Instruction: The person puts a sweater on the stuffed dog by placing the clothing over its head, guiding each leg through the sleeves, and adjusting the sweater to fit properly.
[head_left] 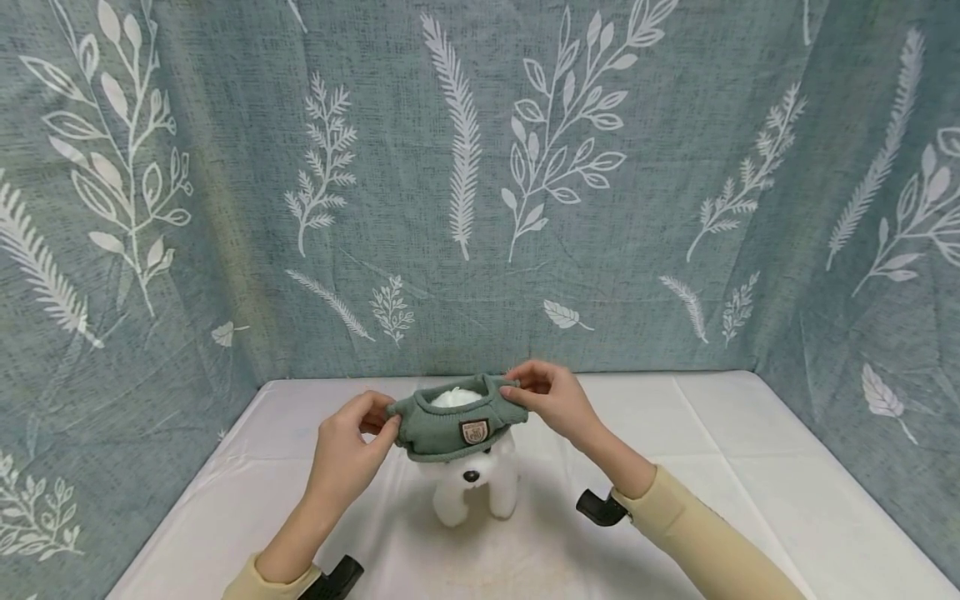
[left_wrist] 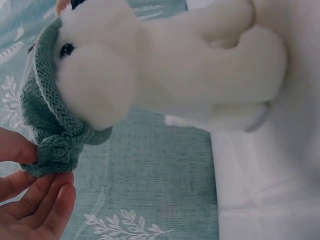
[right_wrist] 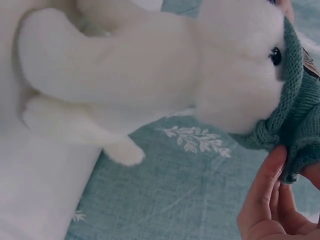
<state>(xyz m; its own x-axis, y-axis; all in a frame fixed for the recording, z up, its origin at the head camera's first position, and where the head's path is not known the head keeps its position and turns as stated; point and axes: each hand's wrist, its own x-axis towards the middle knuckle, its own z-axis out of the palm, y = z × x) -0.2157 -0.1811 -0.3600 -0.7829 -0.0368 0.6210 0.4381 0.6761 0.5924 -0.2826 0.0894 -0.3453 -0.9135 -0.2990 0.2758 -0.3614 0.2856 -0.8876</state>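
Observation:
A small green knitted sweater with a badge patch sits over the top of the head of a white plush dog. White fur shows through the sweater's neck opening, and its lower hem runs just above the dog's eyes. My left hand pinches the sleeve on the left between thumb and fingers; the left wrist view shows the bunched cuff there. On the other side, my right hand pinches the opposite sleeve, thumb in front. The dog stands upright on its legs, its black nose facing me.
The dog stands on a white cloth-covered table. Behind and at both sides hangs a blue-green curtain with white leaf prints. A black wrist mount sticks out from the right sleeve, another from the left.

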